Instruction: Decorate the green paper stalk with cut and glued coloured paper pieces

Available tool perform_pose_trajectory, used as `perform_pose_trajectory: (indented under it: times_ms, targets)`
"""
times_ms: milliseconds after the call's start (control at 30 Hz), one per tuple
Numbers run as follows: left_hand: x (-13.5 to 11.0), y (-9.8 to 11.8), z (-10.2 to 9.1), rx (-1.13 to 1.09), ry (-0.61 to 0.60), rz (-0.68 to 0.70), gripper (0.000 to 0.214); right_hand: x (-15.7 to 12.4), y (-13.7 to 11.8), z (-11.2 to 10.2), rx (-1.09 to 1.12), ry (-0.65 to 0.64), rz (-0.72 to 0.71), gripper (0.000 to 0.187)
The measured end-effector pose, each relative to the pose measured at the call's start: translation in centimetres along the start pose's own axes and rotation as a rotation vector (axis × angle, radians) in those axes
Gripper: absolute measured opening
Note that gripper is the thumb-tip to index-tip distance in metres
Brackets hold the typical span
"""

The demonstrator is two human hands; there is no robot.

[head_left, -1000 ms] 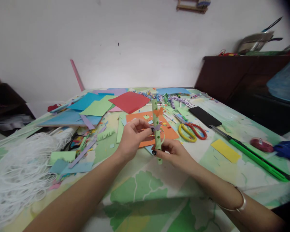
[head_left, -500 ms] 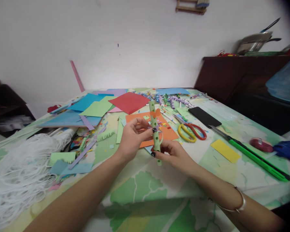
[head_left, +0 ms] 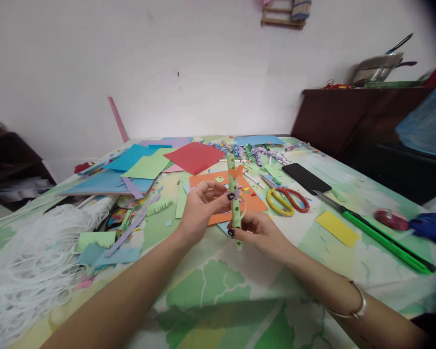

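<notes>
A light green rolled paper tube with dark green dots stands almost upright above the table's middle. An orange paper butterfly is stuck near its top. My right hand is closed around the tube's lower part. My left hand pinches something small and purple against the tube's left side at mid-height. Behind the tube lies an orange paper sheet.
Yellow and red scissors, a black phone, a green craft knife, a yellow card and a tape roll lie to the right. Coloured sheets and paper scraps cover the left and back. White shredded strands pile at left.
The tube stays in both hands; it tipped a little to the left, then came back nearly upright. The view has shifted slightly.
</notes>
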State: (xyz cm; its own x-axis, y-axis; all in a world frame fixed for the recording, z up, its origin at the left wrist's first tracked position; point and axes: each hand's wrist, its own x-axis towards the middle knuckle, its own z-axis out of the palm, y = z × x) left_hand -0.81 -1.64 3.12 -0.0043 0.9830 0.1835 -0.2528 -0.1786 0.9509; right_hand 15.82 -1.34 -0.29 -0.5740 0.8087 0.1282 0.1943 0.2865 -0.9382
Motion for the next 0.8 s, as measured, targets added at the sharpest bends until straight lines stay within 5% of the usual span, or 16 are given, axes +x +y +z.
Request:
perform_pose_trajectory:
  times_ms: [367,600,800]
  targets:
    - [0.7,-0.5,-0.6,0.092,0.027,-0.018,0.044,0.7,1.3,0.0,-0.030,0.065,0.016,0.024]
    - [2.6,-1.4,-2.4,0.218,0.172,0.009,0.040,2.1,2.3,-1.5,-0.151,0.287,0.020,0.030]
    - [3.7,-1.7,-4.4,0.303,0.287,0.009,0.036,2.4,2.7,-2.6,-0.154,0.354,0.016,0.013]
